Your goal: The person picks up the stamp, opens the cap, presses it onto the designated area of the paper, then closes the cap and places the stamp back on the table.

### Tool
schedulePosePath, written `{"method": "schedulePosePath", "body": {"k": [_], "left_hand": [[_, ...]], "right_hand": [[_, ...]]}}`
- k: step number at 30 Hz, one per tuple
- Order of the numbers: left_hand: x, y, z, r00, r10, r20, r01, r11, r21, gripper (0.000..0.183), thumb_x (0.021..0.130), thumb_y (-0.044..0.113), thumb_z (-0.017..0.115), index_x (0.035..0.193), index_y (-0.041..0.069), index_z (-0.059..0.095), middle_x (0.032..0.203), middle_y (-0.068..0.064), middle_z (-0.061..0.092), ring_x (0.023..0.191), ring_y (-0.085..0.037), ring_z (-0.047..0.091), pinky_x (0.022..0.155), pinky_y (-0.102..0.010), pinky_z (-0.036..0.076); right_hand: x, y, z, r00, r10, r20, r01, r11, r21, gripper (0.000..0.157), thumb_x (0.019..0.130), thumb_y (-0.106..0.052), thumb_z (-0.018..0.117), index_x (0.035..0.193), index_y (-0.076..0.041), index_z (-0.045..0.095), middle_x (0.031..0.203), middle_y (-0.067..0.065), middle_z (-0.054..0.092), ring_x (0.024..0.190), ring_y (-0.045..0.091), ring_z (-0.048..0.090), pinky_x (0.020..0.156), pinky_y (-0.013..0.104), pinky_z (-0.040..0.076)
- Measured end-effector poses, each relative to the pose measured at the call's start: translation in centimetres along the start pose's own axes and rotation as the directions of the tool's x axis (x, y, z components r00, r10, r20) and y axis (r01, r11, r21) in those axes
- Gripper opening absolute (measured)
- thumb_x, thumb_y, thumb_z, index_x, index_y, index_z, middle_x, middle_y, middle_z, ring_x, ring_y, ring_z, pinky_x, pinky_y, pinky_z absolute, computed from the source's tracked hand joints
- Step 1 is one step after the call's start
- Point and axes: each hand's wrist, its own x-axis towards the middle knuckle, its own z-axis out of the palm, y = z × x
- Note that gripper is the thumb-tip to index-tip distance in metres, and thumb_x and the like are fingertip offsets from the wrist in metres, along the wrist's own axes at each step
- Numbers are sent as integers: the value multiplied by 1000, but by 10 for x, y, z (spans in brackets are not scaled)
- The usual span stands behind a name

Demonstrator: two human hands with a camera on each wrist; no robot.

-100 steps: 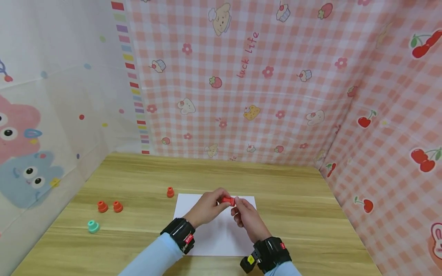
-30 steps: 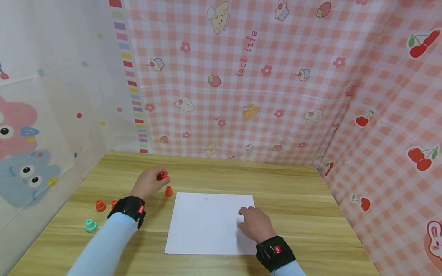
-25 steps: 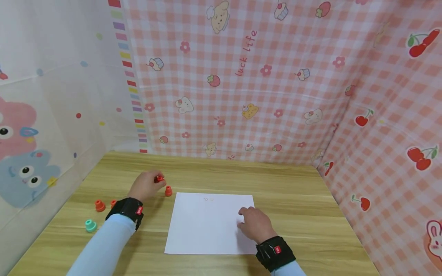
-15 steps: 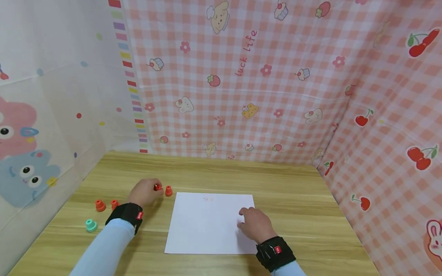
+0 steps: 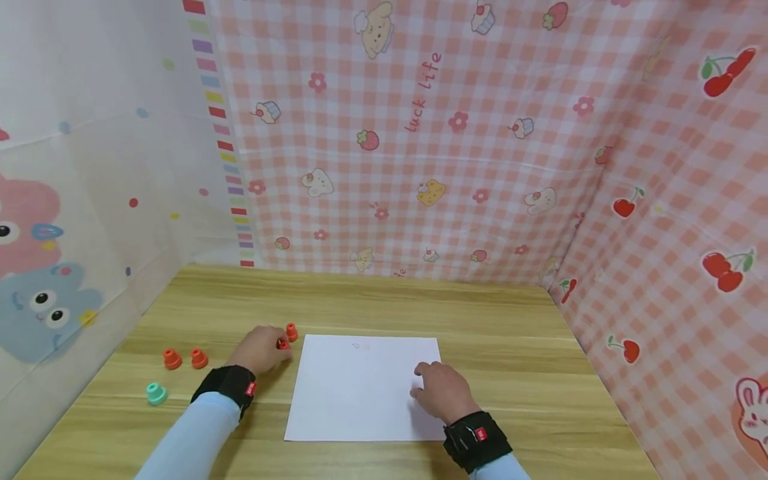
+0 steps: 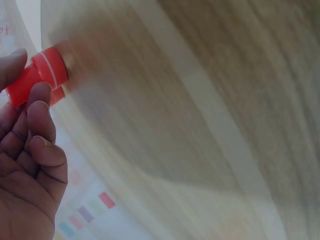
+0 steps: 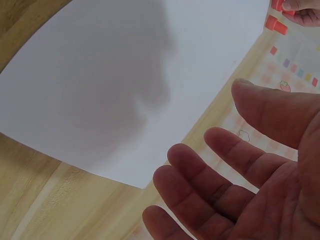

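My left hand pinches a red toy stamp between thumb and fingers, low over the table left of the paper. The stamp is stepped, with a pale line round its wide end. Just behind it stands another red stamp, partly hidden by the held one in the left wrist view. A white sheet of paper lies in the middle, with two small faint marks near its top edge. My right hand hovers over the sheet's right side, fingers relaxed and apart, holding nothing.
Two more red stamps stand side by side at the left of the wooden table. A green stamp is in front of them. Patterned cloth hangs behind and at both sides.
Both hands held the red stamp over the paper at first. The left hand then carried it left, and has since come down and nearer beside the standing red stamp. The right hand let go and stays put.
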Motion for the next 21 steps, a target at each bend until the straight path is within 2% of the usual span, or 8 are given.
{"method": "schedulePosePath", "body": {"k": [4, 11, 14, 17, 21], "left_hand": [[-2, 2, 1, 1000, 9, -2, -9, 1000, 3, 19, 84, 15, 78, 77, 10, 60, 65, 2, 53, 62, -16, 48, 60, -32, 38], [-3, 3, 2, 1000, -14, 16, 14, 1000, -7, 18, 85, 14, 76, 78, 9, 61, 67, 1, 55, 62, -16, 50, 61, -32, 40], [-3, 2, 1, 999, -39, 19, 39, 999, -13, 20, 88, 25, 74, 85, 7, 65, 69, 1, 55, 64, -18, 49, 61, -32, 38], [-2, 0, -2, 997, -80, 13, 81, 996, -25, 35, 93, 40, 67, 94, 5, 69, 69, -2, 55, 65, -20, 48, 61, -33, 37], [-3, -6, -7, 992, -124, -14, 124, 992, -35, 54, 98, 53, 53, 104, 2, 70, 79, -5, 63, 72, -22, 53, 68, -38, 45]], "right_hand": [[0, 0, -1, 1000, 2, 6, -2, 1000, 1, 30, 84, -21, 78, 108, -4, 70, 97, 14, 68, 90, 31, 64, 78, 45, 51], [0, 0, 2, 1000, 3, 1, -3, 1000, 0, 30, 84, -22, 78, 107, -4, 70, 95, 13, 68, 87, 30, 63, 78, 45, 51], [0, 0, 3, 1000, -1, -5, 1, 1000, -1, 30, 84, -22, 78, 107, -4, 70, 95, 13, 68, 88, 30, 64, 78, 45, 51], [0, 1, 3, 1000, -7, -12, 7, 1000, -3, 30, 84, -22, 78, 106, -4, 70, 95, 14, 69, 90, 31, 64, 78, 45, 51], [0, 1, 3, 1000, -6, -13, 6, 1000, -7, 30, 84, -22, 78, 107, -4, 70, 95, 14, 69, 89, 31, 65, 78, 45, 51]]}}
